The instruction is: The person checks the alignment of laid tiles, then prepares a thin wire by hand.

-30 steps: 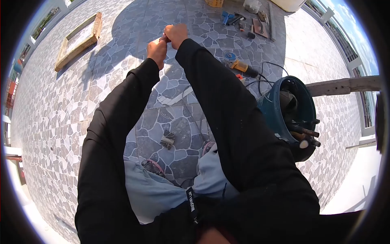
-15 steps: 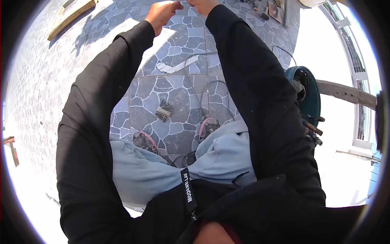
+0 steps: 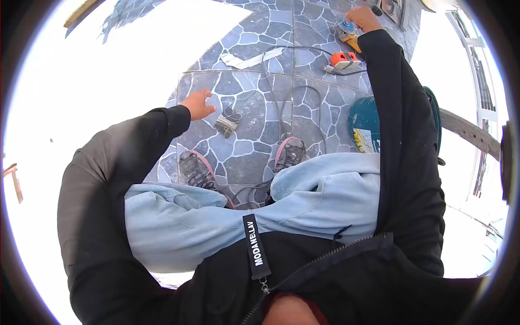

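My left hand point(image 3: 199, 104) hovers over the stone-patterned floor with its fingers apart and nothing in them. Just right of it lies a small dark block wound with pale string point(image 3: 227, 121). At the upper right my right hand point(image 3: 364, 19) is closed at a tool with a blue and yellow body point(image 3: 348, 36); the fingers bend over its upper end, and what exactly they grip is partly hidden. An orange and white power socket block point(image 3: 344, 60) sits just below the tool, with a grey cable beside it.
A teal bucket point(image 3: 364, 122) stands to the right, partly behind my right sleeve. A torn white strip point(image 3: 252, 58) lies on the floor, and a dark cable point(image 3: 320, 108) loops near my shoes point(image 3: 291, 153). A wooden beam point(image 3: 470, 131) extends at the far right.
My hands have parted from near each other at the top. The left came down beside the string-wound block; the right moved right to the tool. The view has shifted, showing more of the bucket.
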Demonstrator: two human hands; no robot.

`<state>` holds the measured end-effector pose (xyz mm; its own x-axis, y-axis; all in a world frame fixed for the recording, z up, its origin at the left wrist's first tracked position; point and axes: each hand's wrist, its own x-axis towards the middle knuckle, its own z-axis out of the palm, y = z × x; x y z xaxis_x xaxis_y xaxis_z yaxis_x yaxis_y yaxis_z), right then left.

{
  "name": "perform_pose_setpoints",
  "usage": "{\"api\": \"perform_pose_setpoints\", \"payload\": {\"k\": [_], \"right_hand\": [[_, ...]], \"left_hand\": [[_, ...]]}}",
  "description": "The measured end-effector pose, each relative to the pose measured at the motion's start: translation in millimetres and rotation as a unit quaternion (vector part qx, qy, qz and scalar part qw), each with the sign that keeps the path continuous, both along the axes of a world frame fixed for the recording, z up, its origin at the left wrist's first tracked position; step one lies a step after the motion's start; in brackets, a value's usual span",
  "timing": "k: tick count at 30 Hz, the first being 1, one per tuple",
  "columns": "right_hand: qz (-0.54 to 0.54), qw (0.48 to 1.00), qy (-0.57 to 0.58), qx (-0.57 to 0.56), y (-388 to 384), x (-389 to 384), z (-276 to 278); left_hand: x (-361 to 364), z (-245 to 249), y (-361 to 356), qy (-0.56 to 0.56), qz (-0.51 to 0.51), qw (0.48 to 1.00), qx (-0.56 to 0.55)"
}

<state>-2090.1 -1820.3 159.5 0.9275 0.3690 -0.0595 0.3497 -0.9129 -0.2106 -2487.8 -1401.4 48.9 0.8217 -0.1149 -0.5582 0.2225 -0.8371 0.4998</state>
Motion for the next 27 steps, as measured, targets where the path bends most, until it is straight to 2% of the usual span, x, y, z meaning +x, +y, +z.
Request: {"api": "perform_pose_setpoints", "payload": {"k": [2,3,4,5,6,7,8,9,10,11,12,14,15,17,19,21,22,23,24,25,27], "right_hand": [[-0.107,0.992,0.06,-0.009,-23,-5,-17],[-0.113,0.992,0.056,-0.01,-30,-12,-23],[0.104,0.982,-0.083,-0.134,-39,-16,-30],[0.314,0.891,-0.214,-0.249,-46,-14,-30],[0.311,0.89,-0.219,-0.253,-36,-21,-19],[0.109,0.981,-0.074,-0.141,-11,-40,-8],[-0.102,0.992,0.075,-0.012,6,-50,1],[-0.105,0.992,0.069,-0.01,8,-45,0],[-0.054,0.998,0.038,-0.012,7,-38,-8],[-0.003,1.0,0.009,-0.015,3,-30,-16],[-0.009,1.0,0.006,-0.014,2,-25,-15],[0.092,0.982,-0.05,-0.158,0,-18,-18],[0.09,0.982,-0.048,-0.157,2,-22,-18],[-0.117,0.992,-0.038,-0.009,6,-34,-7],[-0.128,0.992,-0.02,-0.001,0,-45,9],[-0.137,0.99,-0.003,0.014,-7,-43,10],[-0.141,0.99,-0.012,-0.013,-21,-31,-2],[-0.144,0.989,-0.023,-0.041,-36,-19,-16],[-0.115,0.988,-0.06,-0.079,-55,-9,-33],[-0.087,0.984,-0.099,-0.117,-65,0,-43],[-0.195,0.979,-0.062,-0.006,-60,-29,-20]], "left_hand": [[-31,-4,-26,0.006,-0.017,0.999,0.048],[-39,4,-41,-0.008,-0.011,0.996,0.083],[-42,4,-47,-0.013,-0.016,0.997,0.08],[-43,2,-53,0.006,0.002,0.996,0.087],[-42,0,-58,0.025,0.021,0.995,0.096],[-42,-3,-59,0.01,0.031,0.995,0.098],[-40,-7,-58,0.003,0.03,0.995,0.098],[-37,-13,-54,0.025,0.028,0.997,0.064],[-35,-21,-50,0.048,0.024,0.998,0.03],[-35,-30,-46,0.023,0.027,0.999,0.003],[-33,-28,-46,0.02,0.022,1.0,0.004],[-32,-28,-46,-0.056,-0.023,0.998,0.004],[-28,-22,-47,-0.054,-0.025,0.998,0.005],[-8,-7,-48,0.028,0.0,0.998,-0.062],[14,-8,-31,-0.045,0.059,0.99,-0.123],[42,3,-5,0.048,0.184,0.93,-0.314],[55,27,3,0.058,0.265,0.9,-0.342],[67,47,20,0.083,0.27,0.887,-0.365],[84,37,50,0.117,0.255,0.893,-0.352],[89,48,64,0.093,0.275,0.885,-0.364],[103,55,92,0.058,0.296,0.878,-0.372]]}}
